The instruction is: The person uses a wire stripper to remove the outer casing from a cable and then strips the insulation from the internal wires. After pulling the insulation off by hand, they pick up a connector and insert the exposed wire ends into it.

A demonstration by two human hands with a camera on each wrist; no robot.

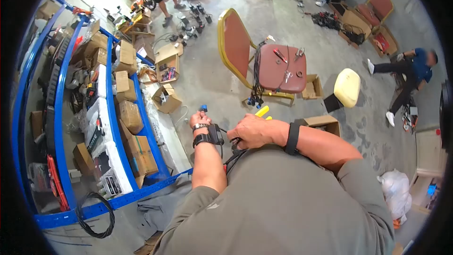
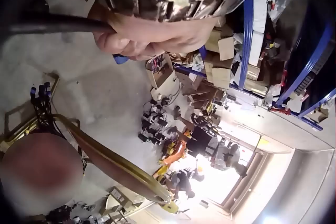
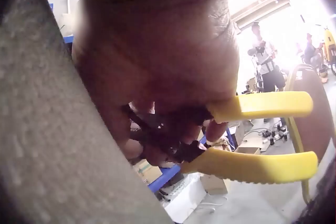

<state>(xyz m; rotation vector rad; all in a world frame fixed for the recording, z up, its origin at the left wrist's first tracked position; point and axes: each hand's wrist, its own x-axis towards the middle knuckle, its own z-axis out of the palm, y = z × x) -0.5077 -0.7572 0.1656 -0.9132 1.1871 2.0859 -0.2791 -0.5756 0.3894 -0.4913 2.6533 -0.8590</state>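
My left hand [image 1: 200,117] is raised in front of my chest and grips a small blue connector [image 1: 203,108]. In the left wrist view its curled fingers [image 2: 149,37] close over the blue connector [image 2: 121,59], and a black cable [image 2: 52,23] runs off to the left. Black cables [image 1: 232,159] hang down between my wrists. My right hand [image 1: 251,131] holds yellow-handled pliers [image 1: 262,111] just right of the left hand. The right wrist view shows both yellow handles [image 3: 262,106] sticking out of my fist, with dark wires [image 3: 165,140] at the pliers' head under my fingers [image 3: 215,129].
A red chair with a gold frame [image 1: 282,68] stands ahead, with tools on its seat and a cable bundle hanging at its side. Blue shelving [image 1: 113,113] packed with cardboard boxes lines the left. Open boxes [image 1: 166,98], a yellow cushion [image 1: 348,86] and other people [image 1: 415,68] occupy the concrete floor.
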